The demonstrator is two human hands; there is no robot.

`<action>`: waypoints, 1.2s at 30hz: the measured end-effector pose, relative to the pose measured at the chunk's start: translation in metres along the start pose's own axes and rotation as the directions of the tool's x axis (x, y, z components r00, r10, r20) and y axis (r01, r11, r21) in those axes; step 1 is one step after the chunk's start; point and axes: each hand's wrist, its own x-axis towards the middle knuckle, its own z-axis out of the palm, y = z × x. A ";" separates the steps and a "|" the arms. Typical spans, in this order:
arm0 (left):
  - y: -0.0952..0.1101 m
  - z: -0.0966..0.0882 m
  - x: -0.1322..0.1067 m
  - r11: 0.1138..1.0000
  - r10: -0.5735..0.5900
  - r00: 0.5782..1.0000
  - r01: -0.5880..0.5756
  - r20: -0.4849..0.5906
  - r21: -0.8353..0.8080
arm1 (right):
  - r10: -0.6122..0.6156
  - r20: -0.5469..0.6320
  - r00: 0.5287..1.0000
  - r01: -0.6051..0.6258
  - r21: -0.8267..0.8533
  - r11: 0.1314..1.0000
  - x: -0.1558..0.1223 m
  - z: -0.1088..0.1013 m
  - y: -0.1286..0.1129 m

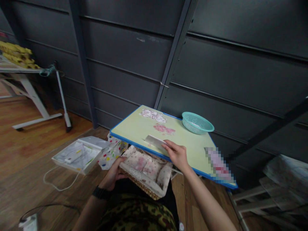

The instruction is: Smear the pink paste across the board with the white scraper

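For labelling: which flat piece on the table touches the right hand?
The grey piece at the near edge, under the right hand; both pink pieces lie farther.

We find bare desk [131, 128] along its left edge and through the middle toward the right edge. A teal basket [197, 123] blocks the far right corner, fabric scraps [153, 115] crowd the far edge, and a lined wicker basket [146, 170] sits close against the near edge.

Small blue-edged table [134, 128] w/ teal bowl [197, 123], pink scraps [164, 129], white scraps [153, 115], grey card [155, 141].
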 end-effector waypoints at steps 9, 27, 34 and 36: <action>-0.001 -0.001 0.000 1.000 -0.014 1.000 0.013 0.019 0.013 | 0.114 -0.040 0.993 -0.114 0.001 0.993 0.004 -0.011 -0.004; -0.006 -0.002 0.006 1.000 -0.021 1.000 0.021 0.018 0.021 | 0.157 -0.410 0.898 -0.280 -0.257 0.925 0.062 -0.090 0.108; -0.009 -0.005 0.012 0.999 -0.027 0.999 0.026 0.043 0.023 | 0.157 -0.350 0.923 -0.248 -0.232 0.940 0.066 -0.088 0.106; -0.009 -0.004 0.011 0.999 -0.029 0.998 0.028 0.053 0.017 | 0.162 -0.363 0.918 -0.251 -0.213 0.944 0.066 -0.087 0.105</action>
